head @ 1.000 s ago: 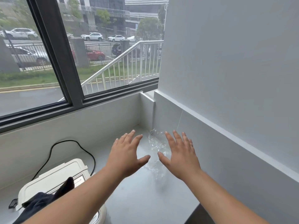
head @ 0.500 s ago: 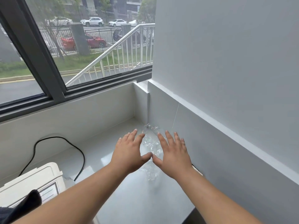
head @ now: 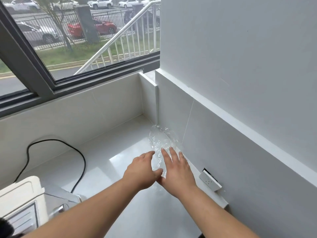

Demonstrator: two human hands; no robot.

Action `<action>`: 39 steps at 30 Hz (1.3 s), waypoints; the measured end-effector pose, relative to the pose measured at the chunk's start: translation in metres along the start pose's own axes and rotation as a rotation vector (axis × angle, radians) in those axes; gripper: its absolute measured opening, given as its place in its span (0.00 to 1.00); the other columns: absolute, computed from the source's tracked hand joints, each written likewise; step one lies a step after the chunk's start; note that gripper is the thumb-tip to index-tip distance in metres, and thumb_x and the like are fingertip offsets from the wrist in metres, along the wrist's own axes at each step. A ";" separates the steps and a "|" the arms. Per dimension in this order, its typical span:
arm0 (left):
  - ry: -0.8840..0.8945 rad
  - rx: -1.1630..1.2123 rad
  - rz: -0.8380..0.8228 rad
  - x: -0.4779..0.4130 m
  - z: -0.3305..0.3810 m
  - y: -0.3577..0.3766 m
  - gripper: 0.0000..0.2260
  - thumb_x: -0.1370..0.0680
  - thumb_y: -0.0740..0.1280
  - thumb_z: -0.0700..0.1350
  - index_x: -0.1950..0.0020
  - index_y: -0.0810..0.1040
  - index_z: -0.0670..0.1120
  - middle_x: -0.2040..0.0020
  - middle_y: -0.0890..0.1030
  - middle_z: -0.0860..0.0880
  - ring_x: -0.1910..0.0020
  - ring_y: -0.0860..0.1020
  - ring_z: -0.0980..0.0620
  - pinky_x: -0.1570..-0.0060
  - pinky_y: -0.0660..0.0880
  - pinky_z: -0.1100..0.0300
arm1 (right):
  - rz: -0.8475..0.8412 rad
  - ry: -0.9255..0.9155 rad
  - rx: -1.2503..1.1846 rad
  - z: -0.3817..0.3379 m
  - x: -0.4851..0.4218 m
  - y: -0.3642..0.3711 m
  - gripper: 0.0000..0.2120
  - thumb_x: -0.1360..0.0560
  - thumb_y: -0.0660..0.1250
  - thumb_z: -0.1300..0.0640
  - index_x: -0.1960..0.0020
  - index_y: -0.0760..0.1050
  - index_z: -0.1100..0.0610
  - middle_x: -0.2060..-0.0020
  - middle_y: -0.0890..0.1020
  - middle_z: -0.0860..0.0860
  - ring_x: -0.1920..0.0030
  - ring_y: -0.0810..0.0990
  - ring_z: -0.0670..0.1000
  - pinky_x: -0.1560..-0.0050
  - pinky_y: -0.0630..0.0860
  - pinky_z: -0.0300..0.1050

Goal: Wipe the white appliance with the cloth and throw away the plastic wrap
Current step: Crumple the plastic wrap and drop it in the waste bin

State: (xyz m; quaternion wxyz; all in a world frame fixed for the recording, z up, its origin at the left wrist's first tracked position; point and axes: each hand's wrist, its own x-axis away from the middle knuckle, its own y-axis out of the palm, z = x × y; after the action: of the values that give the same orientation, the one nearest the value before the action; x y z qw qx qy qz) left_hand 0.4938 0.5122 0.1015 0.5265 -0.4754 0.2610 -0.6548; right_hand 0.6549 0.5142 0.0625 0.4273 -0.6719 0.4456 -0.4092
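Note:
A crumpled clear plastic wrap [head: 161, 141] lies on the white counter [head: 106, 162] near the corner by the right wall. My left hand [head: 142, 170] and my right hand [head: 176, 170] press in on its near end from either side, thumbs touching, fingers flat and apart. The wrap's near part sits between the two hands. The white appliance [head: 20, 200] stands at the lower left, partly cut off. A sliver of the dark cloth [head: 5, 228] shows at the bottom left edge on the appliance.
A black power cord [head: 56, 143] loops over the counter behind the appliance. A white socket block [head: 210, 182] sits against the right wall just right of my right hand. A window with a dark frame [head: 34, 69] runs along the back.
Both hands have moved forward and closed together onto the near end of the plastic wrap. The view has tilted down and right, so the appliance and cloth have slid to the left edge.

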 end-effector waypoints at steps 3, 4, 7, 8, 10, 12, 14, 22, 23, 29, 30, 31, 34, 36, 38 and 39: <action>-0.048 0.080 -0.062 -0.005 0.004 0.008 0.38 0.25 0.67 0.62 0.17 0.58 0.56 0.22 0.72 0.52 0.26 0.72 0.48 0.33 0.74 0.51 | -0.017 0.035 -0.104 0.000 -0.003 0.007 0.47 0.23 0.66 0.38 0.16 0.39 0.43 0.15 0.45 0.50 0.22 0.62 0.63 0.25 0.68 0.57; -0.061 0.107 -0.082 -0.007 0.006 0.011 0.39 0.25 0.67 0.62 0.17 0.57 0.56 0.23 0.73 0.51 0.28 0.74 0.47 0.34 0.75 0.51 | -0.019 0.044 -0.131 0.001 -0.004 0.009 0.48 0.24 0.67 0.41 0.16 0.39 0.43 0.15 0.45 0.50 0.26 0.68 0.62 0.31 0.73 0.56; -0.079 0.182 -0.135 -0.009 0.009 0.017 0.38 0.24 0.66 0.61 0.17 0.56 0.56 0.24 0.74 0.50 0.32 0.78 0.47 0.36 0.77 0.52 | -0.033 0.072 -0.214 0.002 -0.006 0.014 0.47 0.24 0.68 0.49 0.16 0.40 0.42 0.15 0.45 0.52 0.40 0.80 0.60 0.47 0.79 0.52; -0.079 0.206 -0.143 -0.009 0.009 0.018 0.37 0.23 0.66 0.61 0.17 0.56 0.57 0.24 0.74 0.50 0.32 0.78 0.48 0.37 0.78 0.52 | -0.037 0.087 -0.248 0.003 -0.007 0.016 0.47 0.24 0.68 0.51 0.16 0.40 0.42 0.15 0.45 0.51 0.44 0.81 0.59 0.51 0.78 0.50; -0.071 0.233 -0.145 -0.008 0.010 0.020 0.35 0.23 0.66 0.61 0.18 0.57 0.58 0.26 0.76 0.51 0.34 0.79 0.48 0.39 0.78 0.53 | -0.046 0.127 -0.314 0.005 -0.007 0.019 0.47 0.24 0.67 0.53 0.16 0.40 0.41 0.16 0.44 0.50 0.49 0.83 0.58 0.58 0.74 0.47; -0.055 0.251 -0.144 -0.008 0.009 0.021 0.32 0.22 0.66 0.60 0.20 0.60 0.60 0.29 0.78 0.53 0.37 0.80 0.50 0.42 0.79 0.54 | -0.058 0.158 -0.366 0.008 -0.006 0.021 0.47 0.23 0.68 0.55 0.16 0.41 0.40 0.16 0.45 0.50 0.53 0.83 0.56 0.59 0.73 0.45; -0.027 0.262 -0.157 -0.006 0.010 0.022 0.27 0.20 0.65 0.57 0.22 0.63 0.60 0.31 0.79 0.54 0.39 0.81 0.52 0.42 0.80 0.54 | -0.061 0.168 -0.431 0.009 -0.004 0.019 0.44 0.22 0.68 0.56 0.16 0.45 0.41 0.16 0.48 0.49 0.49 0.83 0.55 0.55 0.76 0.46; 0.192 0.070 -0.021 0.012 0.010 0.011 0.27 0.22 0.64 0.47 0.23 0.64 0.61 0.23 0.70 0.58 0.29 0.73 0.55 0.40 0.75 0.57 | 0.048 0.210 -0.632 0.002 -0.001 -0.008 0.14 0.21 0.62 0.56 0.39 0.75 0.41 0.39 0.79 0.44 0.49 0.79 0.47 0.56 0.74 0.41; 0.229 0.036 0.007 0.017 0.009 0.010 0.30 0.24 0.65 0.48 0.23 0.62 0.61 0.22 0.68 0.59 0.28 0.71 0.54 0.39 0.75 0.57 | 0.065 0.214 -0.677 -0.001 0.000 -0.012 0.13 0.21 0.61 0.57 0.42 0.75 0.42 0.42 0.80 0.43 0.49 0.80 0.47 0.56 0.74 0.41; 0.294 0.000 0.302 0.047 0.007 -0.007 0.45 0.30 0.77 0.55 0.19 0.54 0.62 0.19 0.58 0.55 0.24 0.64 0.49 0.33 0.74 0.52 | 0.148 0.154 -0.887 -0.039 0.010 -0.042 0.08 0.21 0.64 0.54 0.46 0.76 0.43 0.50 0.84 0.42 0.49 0.84 0.48 0.50 0.79 0.47; 0.289 0.005 0.341 0.051 0.006 -0.013 0.48 0.31 0.78 0.55 0.18 0.53 0.61 0.19 0.57 0.54 0.24 0.64 0.48 0.33 0.74 0.51 | 0.159 0.138 -0.917 -0.047 0.013 -0.046 0.07 0.21 0.65 0.54 0.46 0.76 0.43 0.48 0.84 0.41 0.47 0.84 0.48 0.46 0.80 0.49; 0.286 0.006 0.372 0.055 0.004 -0.018 0.50 0.31 0.79 0.55 0.18 0.52 0.61 0.18 0.56 0.53 0.24 0.63 0.48 0.34 0.75 0.50 | 0.172 0.119 -0.948 -0.055 0.017 -0.050 0.06 0.21 0.65 0.53 0.46 0.76 0.43 0.47 0.84 0.41 0.46 0.84 0.47 0.44 0.79 0.49; 0.299 -0.026 0.451 0.070 0.002 -0.035 0.52 0.34 0.81 0.55 0.19 0.51 0.62 0.20 0.53 0.52 0.25 0.64 0.45 0.38 0.77 0.47 | 0.213 0.048 -1.025 -0.079 0.030 -0.066 0.06 0.21 0.65 0.51 0.47 0.78 0.42 0.53 0.85 0.39 0.52 0.83 0.40 0.49 0.76 0.42; 0.322 -0.043 0.512 0.080 0.000 -0.048 0.52 0.35 0.82 0.54 0.20 0.52 0.63 0.21 0.53 0.52 0.27 0.65 0.44 0.43 0.80 0.46 | 0.245 0.013 -1.070 -0.094 0.039 -0.080 0.06 0.21 0.64 0.53 0.50 0.79 0.44 0.58 0.84 0.41 0.58 0.81 0.42 0.52 0.75 0.43; 0.351 -0.057 0.587 0.090 -0.002 -0.060 0.51 0.36 0.82 0.54 0.21 0.56 0.63 0.22 0.57 0.49 0.30 0.69 0.42 0.46 0.80 0.45 | 0.268 -0.012 -1.103 -0.106 0.046 -0.093 0.08 0.23 0.63 0.57 0.53 0.79 0.47 0.62 0.82 0.42 0.61 0.78 0.45 0.53 0.75 0.47; 0.368 -0.066 0.641 0.096 -0.003 -0.066 0.50 0.37 0.83 0.53 0.21 0.59 0.61 0.22 0.61 0.47 0.33 0.71 0.41 0.47 0.80 0.44 | 0.274 -0.021 -1.128 -0.113 0.051 -0.100 0.08 0.25 0.62 0.58 0.54 0.79 0.49 0.62 0.81 0.44 0.61 0.77 0.47 0.53 0.75 0.48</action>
State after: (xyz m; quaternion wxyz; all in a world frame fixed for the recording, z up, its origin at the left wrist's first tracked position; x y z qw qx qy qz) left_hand 0.4624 0.4426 0.1891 0.6337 -0.2605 0.5077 -0.5223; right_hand 0.5887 0.4661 0.1991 0.0566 -0.7358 0.6734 -0.0426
